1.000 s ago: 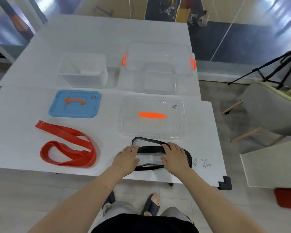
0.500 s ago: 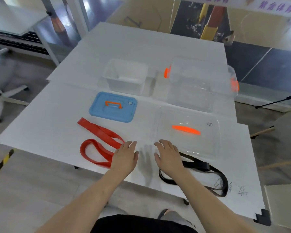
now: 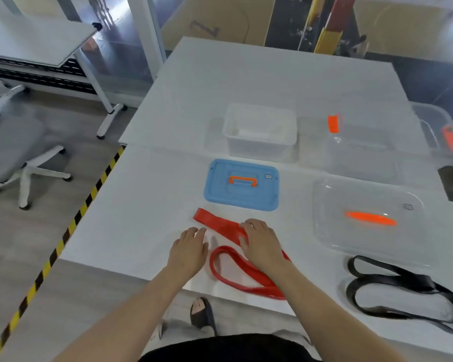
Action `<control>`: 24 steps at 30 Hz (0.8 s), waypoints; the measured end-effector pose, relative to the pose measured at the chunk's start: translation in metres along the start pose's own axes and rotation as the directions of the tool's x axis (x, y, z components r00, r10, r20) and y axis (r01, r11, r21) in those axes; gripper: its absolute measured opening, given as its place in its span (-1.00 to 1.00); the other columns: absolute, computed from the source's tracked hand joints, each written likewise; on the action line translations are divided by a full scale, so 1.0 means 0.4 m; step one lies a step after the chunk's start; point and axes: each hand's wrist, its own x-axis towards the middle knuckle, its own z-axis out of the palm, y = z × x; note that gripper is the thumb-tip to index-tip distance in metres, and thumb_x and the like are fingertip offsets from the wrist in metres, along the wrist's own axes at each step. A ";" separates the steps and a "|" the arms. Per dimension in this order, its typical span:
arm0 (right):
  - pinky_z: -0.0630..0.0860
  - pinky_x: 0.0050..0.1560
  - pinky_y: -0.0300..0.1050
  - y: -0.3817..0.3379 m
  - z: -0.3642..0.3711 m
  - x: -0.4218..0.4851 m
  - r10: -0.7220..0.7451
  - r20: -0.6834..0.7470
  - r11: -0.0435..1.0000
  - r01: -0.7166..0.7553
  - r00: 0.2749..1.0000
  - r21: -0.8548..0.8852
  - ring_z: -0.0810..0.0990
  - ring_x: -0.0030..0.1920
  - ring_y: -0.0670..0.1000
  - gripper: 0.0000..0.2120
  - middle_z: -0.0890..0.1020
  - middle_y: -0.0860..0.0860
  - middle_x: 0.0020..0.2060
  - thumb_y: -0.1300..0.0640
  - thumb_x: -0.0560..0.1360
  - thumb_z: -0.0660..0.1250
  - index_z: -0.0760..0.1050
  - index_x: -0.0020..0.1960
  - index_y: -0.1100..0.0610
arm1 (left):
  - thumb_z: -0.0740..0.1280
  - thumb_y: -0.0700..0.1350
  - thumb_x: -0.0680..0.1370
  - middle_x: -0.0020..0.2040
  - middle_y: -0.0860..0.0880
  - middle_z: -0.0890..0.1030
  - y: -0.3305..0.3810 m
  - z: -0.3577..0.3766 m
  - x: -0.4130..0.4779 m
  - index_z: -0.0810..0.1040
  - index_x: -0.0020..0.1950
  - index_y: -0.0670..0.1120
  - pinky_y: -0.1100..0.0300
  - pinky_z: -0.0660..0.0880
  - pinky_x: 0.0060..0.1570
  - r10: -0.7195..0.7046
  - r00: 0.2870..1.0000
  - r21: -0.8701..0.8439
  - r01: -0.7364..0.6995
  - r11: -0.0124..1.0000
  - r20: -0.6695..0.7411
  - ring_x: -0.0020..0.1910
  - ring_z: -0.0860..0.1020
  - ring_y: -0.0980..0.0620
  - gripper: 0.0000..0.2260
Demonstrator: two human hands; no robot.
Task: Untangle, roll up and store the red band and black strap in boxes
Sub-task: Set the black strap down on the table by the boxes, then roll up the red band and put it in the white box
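The red band (image 3: 236, 278) lies twisted on the white table near its front edge. My right hand (image 3: 262, 241) rests on the band's flat upper stretch with its fingers spread. My left hand (image 3: 190, 246) lies flat on the table just left of the band, fingers straight, holding nothing. The black strap (image 3: 392, 283) lies in loose loops at the front right, away from both hands. A small white box (image 3: 259, 131) and a large clear box (image 3: 364, 152) with orange latches stand open further back.
A blue lid (image 3: 242, 184) with an orange handle lies behind the band. A clear lid (image 3: 366, 218) with an orange handle lies at the right. An office chair (image 3: 13, 152) and a second table (image 3: 37, 40) stand to the left, past yellow-black floor tape.
Both hands have left the black strap and moved left to the red band. The camera view has swung left with them.
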 end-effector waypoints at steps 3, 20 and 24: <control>0.45 0.39 0.09 -0.049 0.014 0.061 0.033 0.031 0.999 -0.033 0.999 -0.001 0.48 0.41 0.11 -0.62 0.54 0.02 0.40 0.01 0.64 0.25 0.47 0.43 0.05 | 0.19 0.00 0.69 0.50 -0.09 0.44 -0.073 -0.009 0.040 0.34 0.57 -0.05 -0.03 0.49 0.29 0.018 1.000 -0.006 -0.018 1.000 0.018 0.44 0.45 -0.13 -0.56; 0.53 0.29 0.13 -0.013 0.130 0.192 0.166 0.262 0.983 -0.139 0.951 -0.120 0.53 0.29 0.17 -0.40 0.51 0.11 0.31 -0.13 0.57 0.40 0.34 0.51 0.09 | 0.38 -0.02 0.64 0.34 -0.16 0.50 -0.099 0.003 0.278 0.39 0.52 -0.06 0.07 0.47 0.23 0.008 0.997 -0.464 0.028 0.885 0.076 0.23 0.57 -0.15 -0.53; 0.55 0.30 0.16 -0.012 0.128 0.182 0.205 0.250 0.979 -0.201 0.946 -0.042 0.54 0.30 0.14 -0.36 0.53 0.07 0.32 -0.20 0.55 0.40 0.32 0.52 0.03 | 0.48 -0.04 0.56 0.18 -0.06 0.51 -0.084 -0.033 0.267 0.48 0.35 -0.01 0.10 0.52 0.13 0.065 0.998 -0.526 -0.059 0.849 -0.008 0.05 0.55 -0.02 -0.61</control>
